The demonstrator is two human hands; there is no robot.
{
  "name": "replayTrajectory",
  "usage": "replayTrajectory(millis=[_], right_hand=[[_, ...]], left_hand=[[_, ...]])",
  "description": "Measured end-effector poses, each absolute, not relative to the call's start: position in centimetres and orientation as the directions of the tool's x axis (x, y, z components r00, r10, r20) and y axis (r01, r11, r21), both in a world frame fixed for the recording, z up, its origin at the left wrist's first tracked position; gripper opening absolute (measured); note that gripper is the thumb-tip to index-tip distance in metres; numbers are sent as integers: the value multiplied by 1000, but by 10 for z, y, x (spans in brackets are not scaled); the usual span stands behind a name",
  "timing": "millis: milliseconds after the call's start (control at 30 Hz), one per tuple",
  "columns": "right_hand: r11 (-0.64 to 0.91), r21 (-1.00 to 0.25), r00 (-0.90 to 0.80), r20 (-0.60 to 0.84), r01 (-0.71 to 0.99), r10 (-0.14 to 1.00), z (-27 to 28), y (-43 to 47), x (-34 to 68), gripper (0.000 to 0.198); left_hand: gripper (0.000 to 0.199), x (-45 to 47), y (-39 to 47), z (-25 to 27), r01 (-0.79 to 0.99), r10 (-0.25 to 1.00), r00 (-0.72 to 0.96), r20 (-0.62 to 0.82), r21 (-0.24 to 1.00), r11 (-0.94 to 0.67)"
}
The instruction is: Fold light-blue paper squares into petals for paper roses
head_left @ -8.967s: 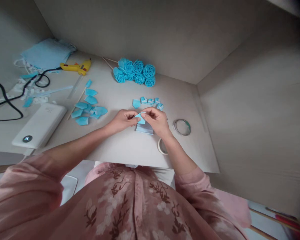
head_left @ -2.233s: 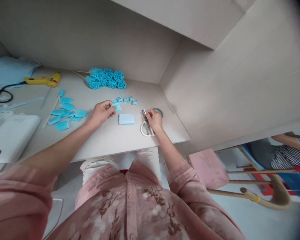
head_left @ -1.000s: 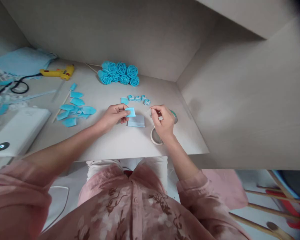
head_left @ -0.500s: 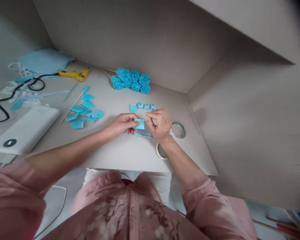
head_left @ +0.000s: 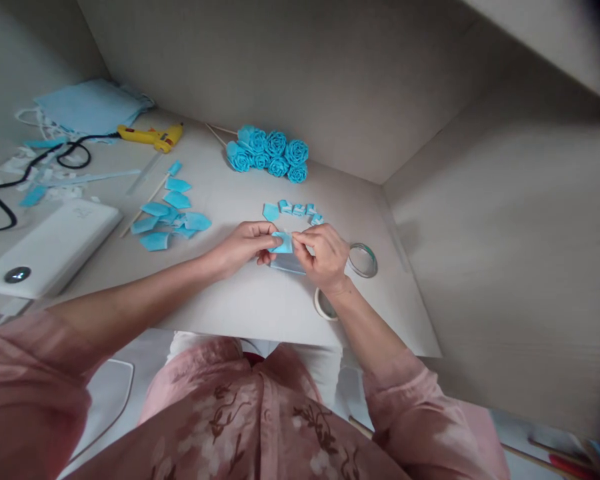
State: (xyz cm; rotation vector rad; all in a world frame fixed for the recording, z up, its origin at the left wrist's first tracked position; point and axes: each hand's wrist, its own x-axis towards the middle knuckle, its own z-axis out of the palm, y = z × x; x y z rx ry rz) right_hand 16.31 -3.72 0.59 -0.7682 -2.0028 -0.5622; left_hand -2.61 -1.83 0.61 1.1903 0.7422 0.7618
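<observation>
Between the thumb and fingers of my left hand (head_left: 253, 245) is a small light-blue fabric piece (head_left: 285, 244), held flat above the table. My right hand (head_left: 325, 252) is pinched closed at that piece's right edge; what its fingertips hold is too small to make out. Under the hands lies a flat, clear strip-like thing (head_left: 289, 265), partly covered. Just beyond are several folded blue pieces (head_left: 299, 209) in a curved row and one flat blue petal piece (head_left: 271, 212). A tape roll (head_left: 363, 260) lies right of my right hand, another roll (head_left: 324, 305) partly behind my wrist.
Blue fabric roses (head_left: 275, 155) on sticks lie at the back. Left are loose blue petals (head_left: 175, 220), a stick (head_left: 147, 205), a yellow glue gun (head_left: 153, 137) with black cord, a white power bank (head_left: 55, 247), scraps and stacked face masks (head_left: 90, 107). Panels (head_left: 505, 220) wall the table.
My right hand's fingertips have come up to the right edge of the blue piece, closing the small gap. My left hand still holds the piece. The view has shifted slightly.
</observation>
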Motion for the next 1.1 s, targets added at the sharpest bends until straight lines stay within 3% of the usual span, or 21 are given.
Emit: replayTrajectory(millis=[300,567,1100], right_hand=[[696,134,-451,842,705,294,7,-36,164,9],[764,69,-477,816,641,327,3,-35,166,9],[693,157,-554,733,703,396,3,-34,167,17]], left_hand=[[22,-26,-16,5,-149,849,521,-91,969,195],[24,-26,-15,5,-160,856,507,-103,964,212],[21,-29,-11,6,-178,866,493,-89,963,200]])
